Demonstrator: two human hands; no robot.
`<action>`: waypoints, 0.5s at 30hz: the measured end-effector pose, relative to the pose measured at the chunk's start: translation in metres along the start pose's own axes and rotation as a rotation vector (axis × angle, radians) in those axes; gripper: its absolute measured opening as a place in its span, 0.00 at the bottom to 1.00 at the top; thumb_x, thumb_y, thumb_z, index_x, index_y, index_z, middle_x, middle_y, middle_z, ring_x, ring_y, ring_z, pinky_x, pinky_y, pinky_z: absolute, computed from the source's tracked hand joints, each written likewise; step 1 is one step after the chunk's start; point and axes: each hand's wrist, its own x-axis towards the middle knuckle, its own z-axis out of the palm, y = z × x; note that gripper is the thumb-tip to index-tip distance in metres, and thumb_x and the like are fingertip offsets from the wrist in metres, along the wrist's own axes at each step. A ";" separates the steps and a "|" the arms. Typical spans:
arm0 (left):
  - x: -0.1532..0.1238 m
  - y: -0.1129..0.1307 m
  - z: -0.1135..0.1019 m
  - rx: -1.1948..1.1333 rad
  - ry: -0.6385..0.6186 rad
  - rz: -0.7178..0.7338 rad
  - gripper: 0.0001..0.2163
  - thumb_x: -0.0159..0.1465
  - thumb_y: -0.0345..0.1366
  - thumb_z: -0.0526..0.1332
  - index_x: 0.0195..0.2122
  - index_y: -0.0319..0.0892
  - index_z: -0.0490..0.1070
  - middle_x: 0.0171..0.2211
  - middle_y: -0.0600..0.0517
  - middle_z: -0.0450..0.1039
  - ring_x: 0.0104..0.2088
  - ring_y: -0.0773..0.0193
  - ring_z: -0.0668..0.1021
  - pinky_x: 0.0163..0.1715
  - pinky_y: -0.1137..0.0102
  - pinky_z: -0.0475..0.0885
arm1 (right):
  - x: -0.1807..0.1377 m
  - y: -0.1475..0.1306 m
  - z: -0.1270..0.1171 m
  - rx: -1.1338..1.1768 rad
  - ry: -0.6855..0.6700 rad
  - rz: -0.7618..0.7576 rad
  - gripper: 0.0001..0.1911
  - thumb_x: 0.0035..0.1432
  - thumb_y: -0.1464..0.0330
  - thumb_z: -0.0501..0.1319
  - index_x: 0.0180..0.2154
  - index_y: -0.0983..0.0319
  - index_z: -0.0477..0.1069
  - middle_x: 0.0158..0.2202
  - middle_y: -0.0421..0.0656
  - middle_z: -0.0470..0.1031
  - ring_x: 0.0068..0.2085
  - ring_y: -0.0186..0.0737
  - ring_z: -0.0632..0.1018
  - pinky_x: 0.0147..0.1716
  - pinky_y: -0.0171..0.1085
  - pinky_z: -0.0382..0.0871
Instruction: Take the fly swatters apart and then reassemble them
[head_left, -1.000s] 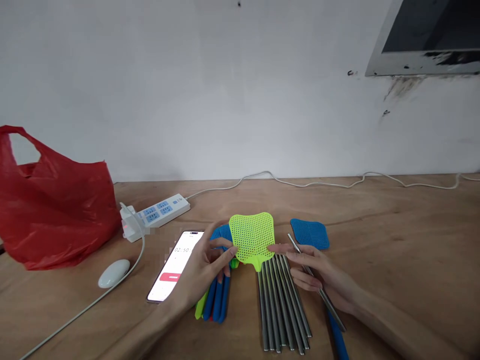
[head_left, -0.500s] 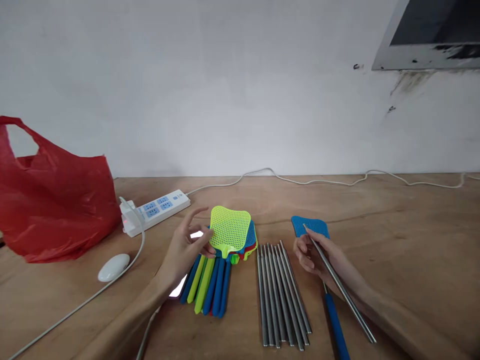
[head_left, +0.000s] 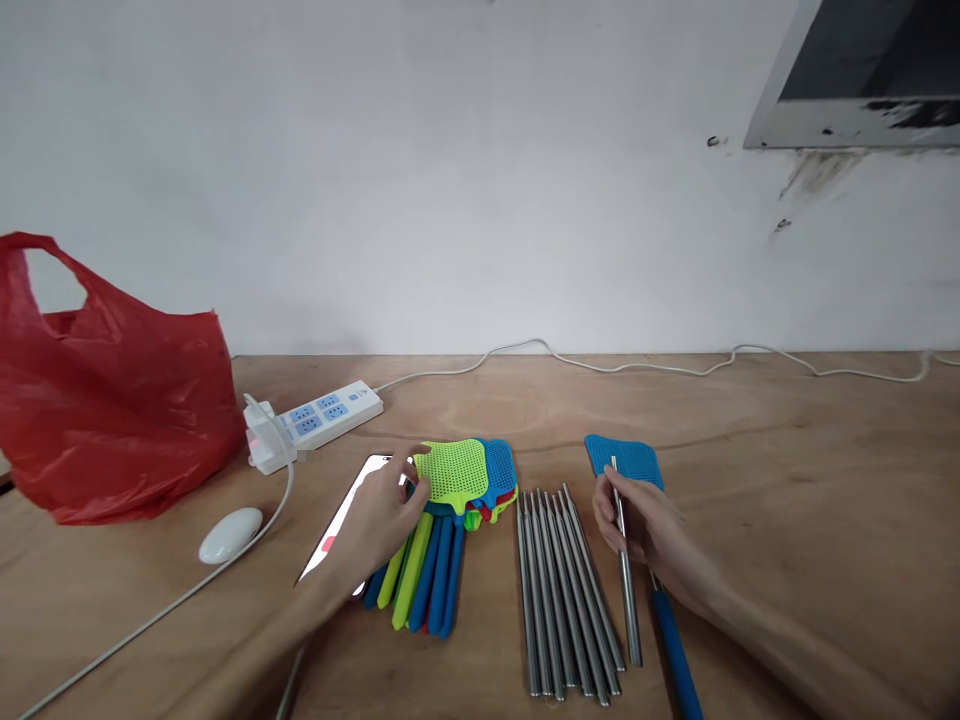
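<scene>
The left edge of a yellow-green perforated fly swatter head [head_left: 451, 472] is pinched by my left hand [head_left: 384, 510]. Under and beside it are more swatter heads, including a blue one [head_left: 499, 470], with red and green edges showing. Blue and yellow-green handles [head_left: 420, 575] lie below the heads. My right hand [head_left: 649, 518] holds a single metal tube [head_left: 627, 590], pointing away from me. To its left several metal tubes [head_left: 562, 600] lie side by side. A blue fly swatter [head_left: 628, 458] with a blue handle lies behind and beneath my right hand.
A lit phone [head_left: 341, 530] lies partly under my left forearm. At left stand a red plastic bag [head_left: 120, 410], a white power strip [head_left: 322, 420] with a cable and a white mouse-like object [head_left: 229, 535]. A white cable [head_left: 637, 367] runs along the wall.
The yellow-green swatter head has come down and slightly left with my left hand. In my right hand the tube has swung from slanting right to nearly parallel with the tube row.
</scene>
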 end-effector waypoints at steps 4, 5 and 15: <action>-0.004 0.003 -0.001 0.128 0.035 -0.033 0.16 0.63 0.41 0.55 0.51 0.45 0.68 0.29 0.53 0.71 0.32 0.53 0.76 0.30 0.66 0.66 | 0.002 0.004 -0.003 0.056 -0.015 0.001 0.25 0.59 0.45 0.58 0.25 0.59 0.62 0.15 0.33 0.58 0.18 0.30 0.54 0.18 0.33 0.43; -0.005 0.004 -0.001 0.160 0.055 -0.018 0.15 0.65 0.42 0.54 0.51 0.45 0.68 0.31 0.52 0.70 0.32 0.53 0.76 0.30 0.66 0.65 | 0.002 0.005 -0.003 0.065 -0.013 0.005 0.25 0.59 0.46 0.58 0.25 0.59 0.62 0.14 0.33 0.58 0.18 0.30 0.53 0.17 0.33 0.42; -0.018 0.018 0.008 0.065 -0.016 0.440 0.12 0.72 0.40 0.52 0.51 0.45 0.71 0.51 0.45 0.73 0.52 0.49 0.74 0.51 0.56 0.69 | 0.013 0.010 -0.017 -0.032 0.092 0.009 0.17 0.58 0.53 0.54 0.27 0.58 0.61 0.13 0.33 0.61 0.14 0.29 0.51 0.15 0.32 0.39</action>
